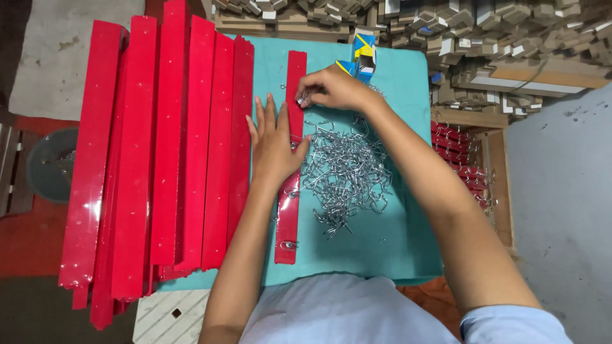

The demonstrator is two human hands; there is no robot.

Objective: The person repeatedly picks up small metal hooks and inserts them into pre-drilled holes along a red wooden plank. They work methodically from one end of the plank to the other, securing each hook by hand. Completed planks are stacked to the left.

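So, going L to R across the teal-covered table [408, 248]: we see a stack of long red strips [159, 159] filling the table's left side, their near ends hanging past the near-left edge, far ends reaching the far edge. No open cloth between the stack & the single red strip [296, 70] lying lengthwise just right of it, approx. mid-table; this one runs from near the far edge down toward the near edge, w/ a small metal hook [289, 244] fixed at its near end.

Our left hand [274, 143] lies flat, fingers spread, palm down on that single strip's middle, pressing it to the cloth. Our right hand [335, 88] sits at the strip's far part, fingertips pinched narrow on a small metal hook [301, 99] right at the strip's right edge.

Just right of the strip, a loose pile of metal hooks [347, 175] covers the table's middle, touching the left thumb side. A blue & yellow small box [362, 56] stands at the far edge. Free cloth: a band along the right edge & the near-right corner under the right forearm.

Beyond the right edge, a wooden crate [475, 159] holds red strips w/ hooks. Stacked wood blocks [459, 32] sit past the far edge.
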